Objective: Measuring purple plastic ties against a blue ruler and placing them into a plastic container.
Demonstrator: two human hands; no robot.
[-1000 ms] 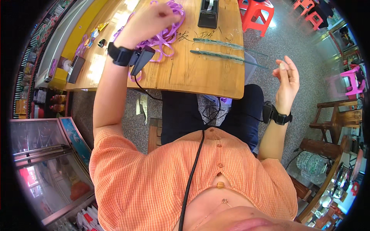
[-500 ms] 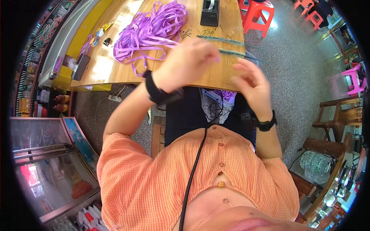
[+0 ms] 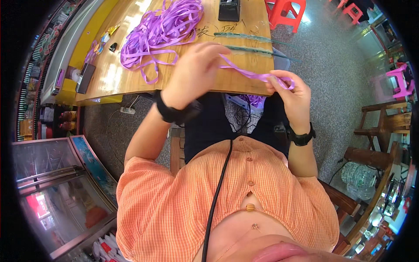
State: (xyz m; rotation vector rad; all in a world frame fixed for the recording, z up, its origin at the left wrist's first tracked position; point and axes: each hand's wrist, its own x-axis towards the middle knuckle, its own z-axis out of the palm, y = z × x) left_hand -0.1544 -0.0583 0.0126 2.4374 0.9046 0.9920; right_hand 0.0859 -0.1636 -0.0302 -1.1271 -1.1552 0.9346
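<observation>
A strip of purple ribbon (image 3: 245, 72) stretches between my two hands over the near edge of the wooden table. My right hand (image 3: 291, 98) pinches it between thumb and fingers, and a short loop sticks out past the grip. My left hand (image 3: 192, 74), slightly blurred, has its fingers closed at the other end of the strip; the exact grip is partly hidden. Beyond my left hand lies a loose heap of purple ribbon (image 3: 159, 32). Two thin green stem-like sticks (image 3: 244, 36) lie on the table, their tips reaching past its right edge.
A black tape dispenser (image 3: 229, 11) stands at the far side of the wooden table (image 3: 104, 72). Below the table, a container of purple material (image 3: 253, 101) sits between my legs. Red stools (image 3: 286, 15) are on the floor to the right. A glass-topped freezer (image 3: 61, 187) stands left.
My hands have moved apart, with the ribbon now drawn out between them. My right hand has closed on the strip. The view has shifted slightly, moving the table up and left.
</observation>
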